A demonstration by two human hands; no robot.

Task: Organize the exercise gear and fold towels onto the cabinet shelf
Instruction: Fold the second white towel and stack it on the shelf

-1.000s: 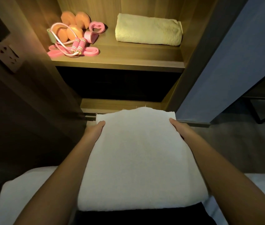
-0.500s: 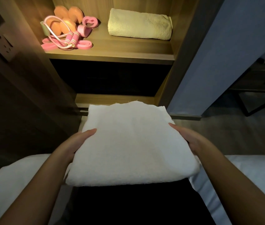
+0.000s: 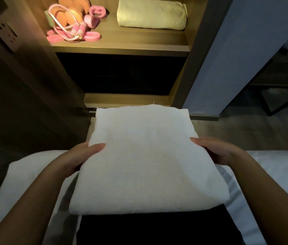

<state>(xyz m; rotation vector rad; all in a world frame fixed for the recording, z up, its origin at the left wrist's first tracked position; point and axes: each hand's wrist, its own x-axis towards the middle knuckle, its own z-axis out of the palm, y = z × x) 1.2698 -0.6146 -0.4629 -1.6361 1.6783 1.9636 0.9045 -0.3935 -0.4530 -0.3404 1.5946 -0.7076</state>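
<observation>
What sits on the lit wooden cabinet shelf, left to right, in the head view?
orange dumbbells → pink heart-shaped strap loop → folded pale green towel. The pink skipping rope lies across the dumbbells, so it is left out of the order.

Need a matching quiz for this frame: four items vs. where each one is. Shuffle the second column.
Items
1. folded white terry towel
2. folded pale yellow towel
3. pink skipping rope with striped handles
4. orange rounded dumbbells

Places
A. back left corner of the lit wooden shelf
B. held between the left hand and the right hand
C. right side of the shelf
D. front left of the shelf

Pairs: 1-B, 2-C, 3-D, 4-A
</observation>
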